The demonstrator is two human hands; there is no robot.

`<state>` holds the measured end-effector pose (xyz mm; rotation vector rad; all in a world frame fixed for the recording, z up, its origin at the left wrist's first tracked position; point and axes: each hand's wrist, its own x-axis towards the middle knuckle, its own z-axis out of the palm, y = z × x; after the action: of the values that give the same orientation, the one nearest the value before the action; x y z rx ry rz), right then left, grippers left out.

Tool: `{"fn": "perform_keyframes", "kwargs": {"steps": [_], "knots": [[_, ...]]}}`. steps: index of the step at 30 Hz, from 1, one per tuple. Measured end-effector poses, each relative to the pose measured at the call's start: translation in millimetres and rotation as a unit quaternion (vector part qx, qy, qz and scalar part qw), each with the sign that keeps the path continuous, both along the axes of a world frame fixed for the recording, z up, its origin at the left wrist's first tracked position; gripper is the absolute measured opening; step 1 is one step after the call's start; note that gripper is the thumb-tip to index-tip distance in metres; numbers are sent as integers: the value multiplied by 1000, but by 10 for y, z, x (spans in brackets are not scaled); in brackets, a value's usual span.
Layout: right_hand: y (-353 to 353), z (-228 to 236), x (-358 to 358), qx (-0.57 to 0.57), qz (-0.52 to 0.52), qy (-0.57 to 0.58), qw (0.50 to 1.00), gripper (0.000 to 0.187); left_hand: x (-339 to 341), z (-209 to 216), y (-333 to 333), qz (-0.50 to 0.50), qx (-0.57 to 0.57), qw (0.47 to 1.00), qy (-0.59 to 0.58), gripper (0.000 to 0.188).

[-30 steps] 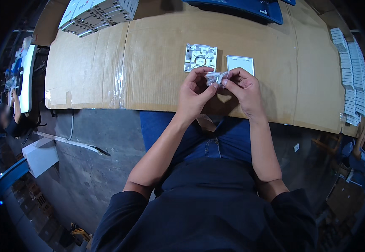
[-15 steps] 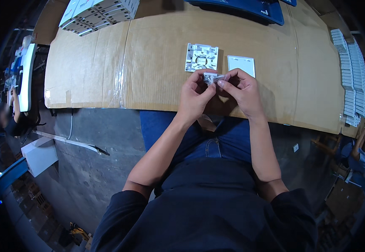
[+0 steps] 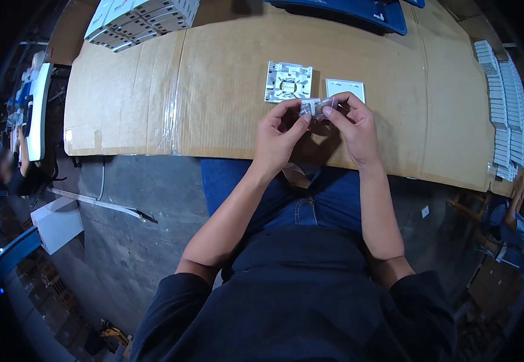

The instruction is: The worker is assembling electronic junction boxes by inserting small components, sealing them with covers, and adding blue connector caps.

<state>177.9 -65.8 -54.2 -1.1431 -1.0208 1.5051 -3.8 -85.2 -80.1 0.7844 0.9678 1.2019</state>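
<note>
Between my two hands, above the near part of the table, is a small clear plastic bag with white and metallic-looking small parts inside. My left hand pinches its left end between thumb and fingers. The other end is gripped by my right hand, thumb against fingertips. Just beyond the left fingers lies an open white square plastic housing, its moulded inner side facing up with a round shape in the middle. A flat white square cover lies to its right, partly hidden by my right hand.
Cardboard covers the table. White boxes or housings are stacked at the far left, a blue tray stands at the far edge, and tall stacks of white plates line the right end. Other people work at both sides.
Both hands have shifted slightly, the right one a little to the right. The bag is stretched flatter between them, so more of its contents shows. The housing and cover stay put.
</note>
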Motion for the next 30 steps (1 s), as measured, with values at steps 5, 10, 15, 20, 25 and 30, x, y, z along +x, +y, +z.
{"fn": "perform_keyframes", "kwargs": {"steps": [5, 10, 15, 20, 25, 30], "knots": [[-4, -21, -28, 12, 8, -5, 1000, 15, 1, 9, 3, -9, -5, 1000, -7, 28], [-13, -1, -37, -6, 18, 17, 1000, 15, 1, 25, -4, -19, 2, 1000, -13, 27], [-8, -73, -8, -7, -5, 45, 999, 17, -7, 38, -2, -13, -3, 1000, -16, 27], [-7, -60, -38, -12, 17, 24, 999, 20, -33, 33, 2, -30, 7, 1000, 3, 30], [-19, -40, -75, -9, 51, -2, 999, 26, -42, 26, 20, -26, 21, 999, -15, 35], [-47, -27, -68, -3, 37, 33, 999, 40, -26, 77, 10, -28, 26, 999, -13, 39]]}}
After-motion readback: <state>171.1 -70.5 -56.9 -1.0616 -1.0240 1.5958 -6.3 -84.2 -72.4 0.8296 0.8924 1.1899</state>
